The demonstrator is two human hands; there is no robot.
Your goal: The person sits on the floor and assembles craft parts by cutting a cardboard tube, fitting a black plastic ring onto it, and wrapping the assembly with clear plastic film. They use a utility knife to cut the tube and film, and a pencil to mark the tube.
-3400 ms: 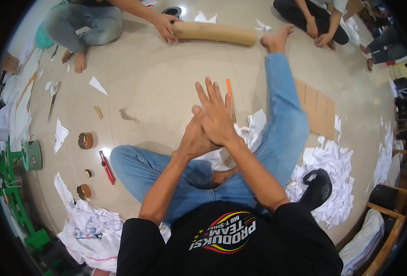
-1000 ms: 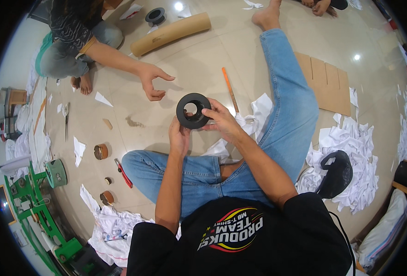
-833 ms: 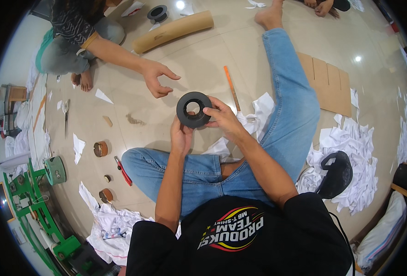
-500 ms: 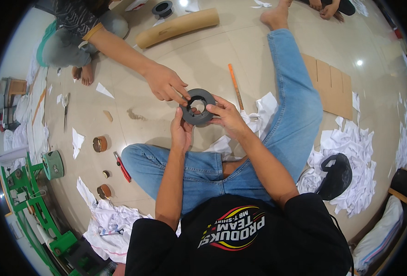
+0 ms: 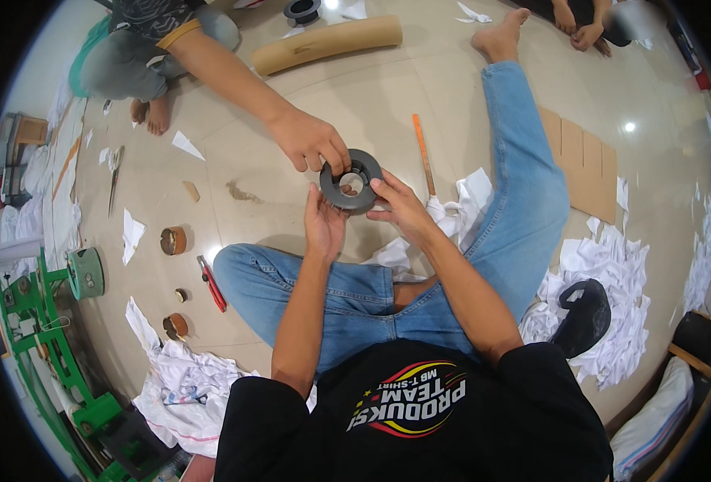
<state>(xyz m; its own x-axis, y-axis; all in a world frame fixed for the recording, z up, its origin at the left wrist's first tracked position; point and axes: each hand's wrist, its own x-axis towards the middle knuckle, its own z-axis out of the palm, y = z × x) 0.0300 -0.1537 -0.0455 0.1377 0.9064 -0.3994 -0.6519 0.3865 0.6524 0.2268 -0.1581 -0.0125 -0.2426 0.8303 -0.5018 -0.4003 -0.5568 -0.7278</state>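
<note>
A dark grey plastic ring [image 5: 374, 195] with a wide hole is held up above my lap. My left hand [image 5: 325, 223] grips its lower left edge, the fingers partly hidden behind it. From the right, my right hand [image 5: 401, 206] pinches the rim with thumb in front and fingers behind. A co-worker's hand [image 5: 310, 143] reaches in from the upper left, its fingertips at the ring's upper left side and hole. Beyond lies a cardboard tube [image 5: 327, 46], and past its far side another dark grey ring [image 5: 302, 11].
An orange strip [image 5: 424, 153] and white cloth scraps [image 5: 473, 197] lie between my legs. A red cutter [image 5: 211, 284], brown rolls [image 5: 174, 240] and scissors [image 5: 114, 178] are on the left. Cardboard [image 5: 578, 165] and a black bag [image 5: 583, 319] on a scrap heap are at right. Green machinery [image 5: 42, 345] stands far left.
The co-worker's fingers have moved further over the ring's upper edge. The ring is tilted slightly differently in my hands, which still hold it. The view has shifted a little.
</note>
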